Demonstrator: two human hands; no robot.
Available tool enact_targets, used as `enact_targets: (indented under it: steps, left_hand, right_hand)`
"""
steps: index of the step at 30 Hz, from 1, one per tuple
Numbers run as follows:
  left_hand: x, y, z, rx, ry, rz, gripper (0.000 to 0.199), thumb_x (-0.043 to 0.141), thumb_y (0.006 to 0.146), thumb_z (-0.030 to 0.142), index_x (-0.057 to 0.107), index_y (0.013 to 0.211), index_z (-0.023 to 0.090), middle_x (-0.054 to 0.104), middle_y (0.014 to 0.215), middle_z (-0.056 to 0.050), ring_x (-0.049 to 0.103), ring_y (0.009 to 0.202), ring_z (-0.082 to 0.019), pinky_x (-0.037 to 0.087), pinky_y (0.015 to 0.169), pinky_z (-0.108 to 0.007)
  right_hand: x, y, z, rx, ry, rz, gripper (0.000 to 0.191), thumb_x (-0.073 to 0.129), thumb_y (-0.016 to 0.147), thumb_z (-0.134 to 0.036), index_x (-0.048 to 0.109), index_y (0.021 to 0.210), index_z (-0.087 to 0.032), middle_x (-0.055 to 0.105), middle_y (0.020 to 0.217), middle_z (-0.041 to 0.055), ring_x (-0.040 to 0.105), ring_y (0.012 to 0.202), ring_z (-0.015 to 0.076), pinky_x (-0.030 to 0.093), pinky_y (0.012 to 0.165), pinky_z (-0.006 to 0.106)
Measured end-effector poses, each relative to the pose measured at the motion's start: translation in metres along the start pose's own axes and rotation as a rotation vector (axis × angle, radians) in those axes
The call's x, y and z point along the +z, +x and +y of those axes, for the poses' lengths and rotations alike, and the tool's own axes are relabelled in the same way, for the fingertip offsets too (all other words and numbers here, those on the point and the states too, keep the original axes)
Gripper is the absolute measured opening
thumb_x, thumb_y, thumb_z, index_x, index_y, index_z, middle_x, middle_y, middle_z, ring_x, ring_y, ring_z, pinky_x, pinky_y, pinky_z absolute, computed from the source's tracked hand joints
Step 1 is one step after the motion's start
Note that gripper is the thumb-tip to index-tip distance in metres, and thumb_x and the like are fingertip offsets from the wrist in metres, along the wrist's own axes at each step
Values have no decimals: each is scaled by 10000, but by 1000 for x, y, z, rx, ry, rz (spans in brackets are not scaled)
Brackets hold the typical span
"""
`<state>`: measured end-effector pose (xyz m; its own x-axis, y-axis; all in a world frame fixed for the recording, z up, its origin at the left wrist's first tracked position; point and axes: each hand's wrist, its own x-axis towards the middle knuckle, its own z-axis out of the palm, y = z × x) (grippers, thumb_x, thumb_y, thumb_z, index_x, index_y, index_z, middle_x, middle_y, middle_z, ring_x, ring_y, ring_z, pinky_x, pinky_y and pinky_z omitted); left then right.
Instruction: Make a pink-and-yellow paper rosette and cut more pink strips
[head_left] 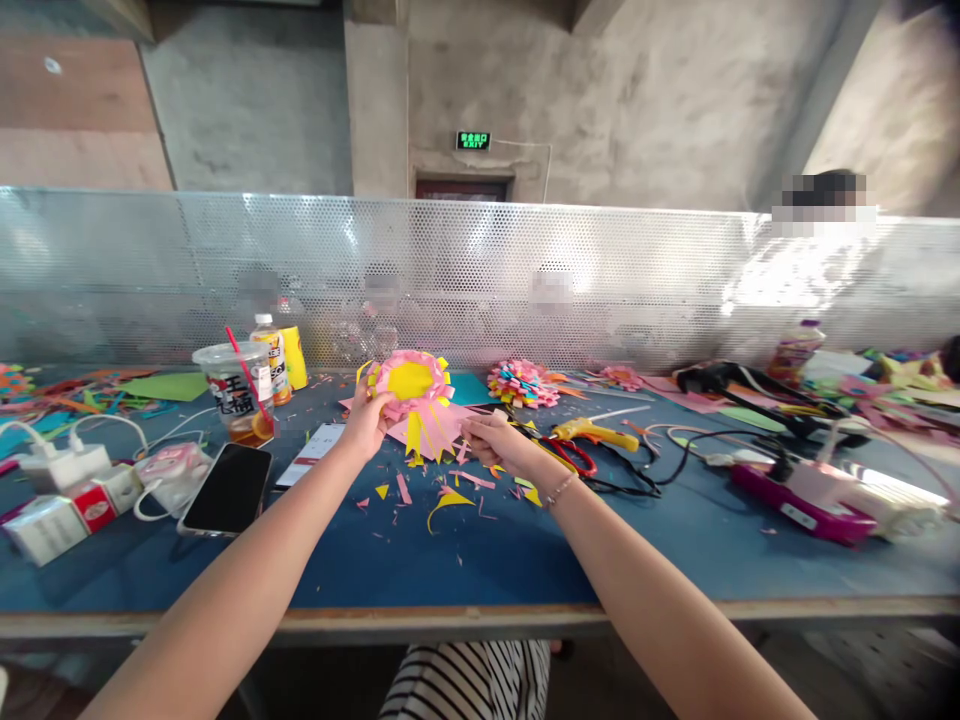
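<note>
My left hand [367,418] is closed on the left side of a paper flower [409,380], which has a yellow round middle and a ring of pink and yellow strips. Below the ring hangs a fringed pink and yellow paper tail [426,432]. My right hand [491,440] pinches the right edge of that tail. The flower is held up over the table, among small pink and yellow paper scraps [450,500]. Beyond my right hand lies a second, multicoloured paper flower [523,384].
A yellow glue gun [596,433] and black cables lie to the right, near a purple power strip [802,505]. At left are a phone [227,488], a drink cup [238,395] and a bottle [270,355]. A perforated metal screen [465,290] runs behind the table; a person is beyond it.
</note>
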<state>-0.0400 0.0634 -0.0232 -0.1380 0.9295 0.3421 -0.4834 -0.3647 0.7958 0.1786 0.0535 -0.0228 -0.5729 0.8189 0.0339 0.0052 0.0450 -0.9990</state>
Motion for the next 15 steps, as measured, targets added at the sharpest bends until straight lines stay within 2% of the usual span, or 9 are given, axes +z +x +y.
enact_targets:
  steps: [5,9,12,15]
  left_hand:
    - [-3,4,6,-15,-27,76,589,596,606,117,426,1131,323,605,871,36,603,614,-88,494,538,-210]
    - [-2,3,6,-39,-49,91,542,573,595,110,454,1087,304,610,824,43,596,573,-88,487,504,-209]
    - [1,-2,5,-105,-43,55,454,545,585,119,484,1009,271,604,752,50,573,508,-88,466,442,-204]
    - [6,-6,4,-149,-40,6,429,539,562,109,492,961,257,601,716,61,548,465,-77,442,404,-185]
  right_hand:
    - [-8,1,-2,-45,48,84,336,598,699,-449,398,628,-188,216,450,-115,136,358,14,68,341,165]
    - [-17,3,-2,-179,128,276,311,586,709,-439,422,625,-188,233,461,-106,153,357,20,97,331,165]
    - [-22,6,-3,-350,231,465,270,606,699,-415,480,637,-185,364,509,-72,320,407,30,248,360,146]
    - [-23,7,-5,-445,356,497,220,637,670,-378,524,648,-191,565,749,-5,549,689,86,450,589,190]
